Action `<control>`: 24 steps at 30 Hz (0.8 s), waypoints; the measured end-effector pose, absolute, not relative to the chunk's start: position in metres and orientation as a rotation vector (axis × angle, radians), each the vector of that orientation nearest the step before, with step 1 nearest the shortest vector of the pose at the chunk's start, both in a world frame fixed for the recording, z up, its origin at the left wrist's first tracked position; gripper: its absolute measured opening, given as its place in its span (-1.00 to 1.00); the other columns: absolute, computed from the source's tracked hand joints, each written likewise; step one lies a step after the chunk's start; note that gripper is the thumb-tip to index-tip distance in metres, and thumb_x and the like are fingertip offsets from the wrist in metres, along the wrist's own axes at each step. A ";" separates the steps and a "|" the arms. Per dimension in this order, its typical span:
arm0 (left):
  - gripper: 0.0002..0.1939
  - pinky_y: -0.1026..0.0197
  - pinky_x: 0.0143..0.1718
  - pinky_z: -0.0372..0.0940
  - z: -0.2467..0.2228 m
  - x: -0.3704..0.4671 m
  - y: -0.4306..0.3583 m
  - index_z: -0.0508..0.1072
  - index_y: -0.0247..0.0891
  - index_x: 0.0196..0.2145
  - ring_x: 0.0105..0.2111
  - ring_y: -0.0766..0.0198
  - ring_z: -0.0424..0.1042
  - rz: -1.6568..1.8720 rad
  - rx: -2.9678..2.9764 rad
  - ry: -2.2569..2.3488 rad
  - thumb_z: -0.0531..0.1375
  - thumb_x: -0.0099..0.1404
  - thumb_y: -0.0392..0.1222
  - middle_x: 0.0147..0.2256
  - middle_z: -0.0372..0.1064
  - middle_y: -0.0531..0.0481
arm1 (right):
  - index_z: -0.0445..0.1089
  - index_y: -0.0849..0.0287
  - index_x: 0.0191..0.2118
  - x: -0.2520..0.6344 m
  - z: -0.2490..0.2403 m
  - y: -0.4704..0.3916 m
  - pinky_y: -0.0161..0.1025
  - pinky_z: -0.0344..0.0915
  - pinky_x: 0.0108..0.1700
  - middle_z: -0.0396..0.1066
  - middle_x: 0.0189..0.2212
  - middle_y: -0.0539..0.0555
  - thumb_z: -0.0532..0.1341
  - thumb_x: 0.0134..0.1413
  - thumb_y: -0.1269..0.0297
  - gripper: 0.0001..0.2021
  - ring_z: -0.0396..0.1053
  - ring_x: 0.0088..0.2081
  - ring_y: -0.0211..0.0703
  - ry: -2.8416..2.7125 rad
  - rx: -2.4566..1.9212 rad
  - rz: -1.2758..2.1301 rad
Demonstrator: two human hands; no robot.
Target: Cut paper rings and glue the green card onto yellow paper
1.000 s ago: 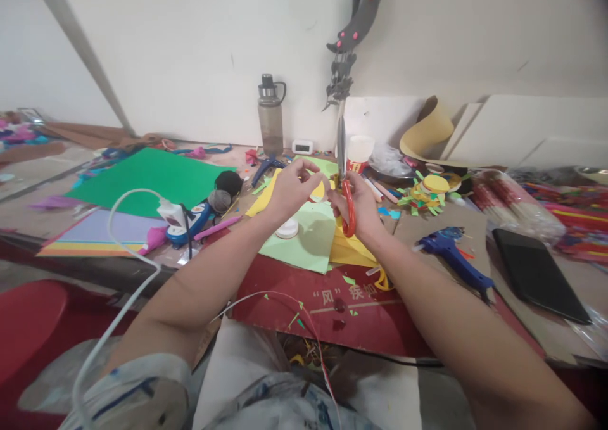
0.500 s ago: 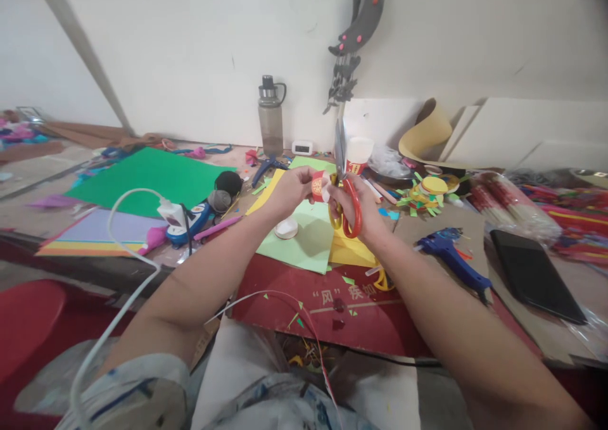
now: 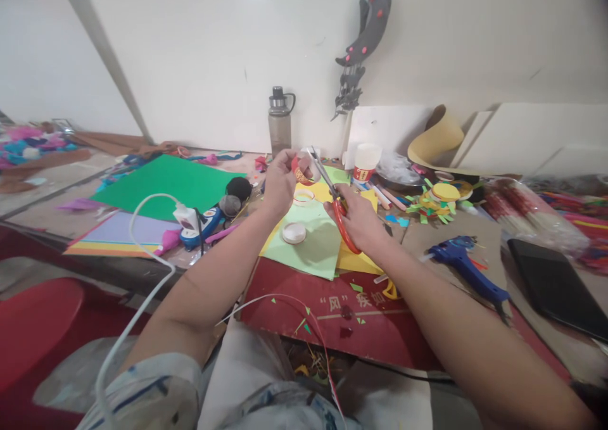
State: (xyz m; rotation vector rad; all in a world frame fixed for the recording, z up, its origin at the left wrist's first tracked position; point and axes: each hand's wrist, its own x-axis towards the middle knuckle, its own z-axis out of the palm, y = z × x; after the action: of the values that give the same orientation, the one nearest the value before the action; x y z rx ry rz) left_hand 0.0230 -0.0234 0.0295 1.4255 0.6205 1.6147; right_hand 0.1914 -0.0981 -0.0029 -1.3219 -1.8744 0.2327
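Observation:
My left hand [image 3: 279, 186] pinches a red and white piece cut from a paper cup [image 3: 302, 172], raised above the table. My right hand [image 3: 357, 218] is wrapped round the scissors [image 3: 341, 218] by the red handle. Their metal blades point up and left, with the tips close to the cup piece; whether they touch it I cannot tell. Below the hands, a white round cup base [image 3: 294, 232] lies on light green paper [image 3: 319, 256]. A pale ring with a thin red edge [image 3: 304, 196] rests behind it.
A paper cup [image 3: 367, 161] and a bottle [image 3: 280, 125] stand at the back. Blue glue gun [image 3: 468, 268] and black phone [image 3: 553, 284] lie right. Green sheet [image 3: 166, 186] and a white cable [image 3: 142, 303] are left. Yellow paper [image 3: 358, 262] and scraps lie over a red board [image 3: 289, 316].
My hands have drawn apart. The scissors, upright before, now lean left towards the cup piece. The pale ring behind the cup base has come into sight, and the whole view has shifted slightly.

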 end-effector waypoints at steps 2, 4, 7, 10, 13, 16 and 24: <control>-0.56 0.30 -0.42 0.27 0.029 0.024 -0.024 0.28 -0.20 -0.40 -0.51 0.44 0.31 1.584 1.429 0.612 0.43 0.14 0.07 -0.47 0.29 0.14 | 0.36 0.14 -0.01 0.193 -0.003 -0.097 -0.14 0.20 -0.25 0.46 -0.33 0.16 0.10 0.25 0.06 -0.67 0.36 -0.30 0.04 -1.896 -1.325 0.193; -0.55 0.30 -0.42 0.26 0.029 0.025 -0.025 0.27 -0.21 -0.41 -0.52 0.45 0.30 1.561 1.418 0.607 0.44 0.12 0.07 -0.47 0.27 0.14 | 0.37 0.15 0.02 0.195 -0.003 -0.097 -0.13 0.21 -0.23 0.47 -0.31 0.18 0.10 0.24 0.09 -0.66 0.37 -0.29 0.05 -1.910 -1.336 0.177; -0.55 0.32 -0.46 0.23 0.031 0.026 -0.027 0.26 -0.20 -0.41 -0.54 0.46 0.29 1.539 1.373 0.606 0.45 0.10 0.04 -0.49 0.24 0.15 | 0.37 0.17 0.03 0.196 -0.001 -0.098 -0.11 0.23 -0.21 0.48 -0.29 0.20 0.11 0.22 0.13 -0.65 0.39 -0.26 0.09 -1.929 -1.362 0.170; -0.59 0.33 -0.50 0.20 0.031 0.027 -0.029 0.27 -0.21 -0.41 -0.54 0.45 0.29 1.521 1.332 0.584 0.45 0.10 -0.03 -0.50 0.24 0.15 | 0.38 0.15 0.03 0.196 0.001 -0.099 -0.09 0.25 -0.18 0.50 -0.27 0.21 0.12 0.22 0.15 -0.66 0.42 -0.23 0.11 -1.924 -1.366 0.170; -0.66 0.33 -0.50 0.22 0.032 0.026 -0.028 0.29 -0.22 -0.42 -0.54 0.43 0.31 1.494 1.319 0.572 0.42 0.13 -0.10 -0.52 0.25 0.14 | 0.40 0.13 0.03 0.197 0.002 -0.099 -0.09 0.27 -0.17 0.52 -0.28 0.20 0.12 0.23 0.14 -0.67 0.43 -0.25 0.11 -1.922 -1.364 0.159; -0.70 0.32 -0.50 0.24 0.032 0.024 -0.026 0.30 -0.23 -0.43 -0.55 0.44 0.30 1.458 1.332 0.574 0.38 0.17 -0.14 -0.53 0.24 0.14 | 0.41 0.12 0.03 0.198 0.002 -0.098 -0.09 0.28 -0.18 0.53 -0.30 0.18 0.13 0.24 0.13 -0.68 0.44 -0.27 0.10 -1.922 -1.355 0.131; -0.66 0.32 -0.49 0.25 0.037 0.022 -0.027 0.30 -0.24 -0.44 -0.55 0.44 0.30 1.395 1.362 0.632 0.39 0.22 -0.07 -0.51 0.23 0.12 | 0.44 0.13 0.02 0.200 0.001 -0.096 -0.06 0.32 -0.15 0.55 -0.29 0.20 0.15 0.22 0.17 -0.68 0.47 -0.23 0.14 -1.934 -1.337 0.069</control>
State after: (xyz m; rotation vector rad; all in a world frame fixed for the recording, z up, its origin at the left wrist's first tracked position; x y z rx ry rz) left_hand 0.0219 -0.0269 0.0373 1.3624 0.6325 1.3946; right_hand 0.1998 -0.0955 0.0006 -1.3366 -1.9337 0.0694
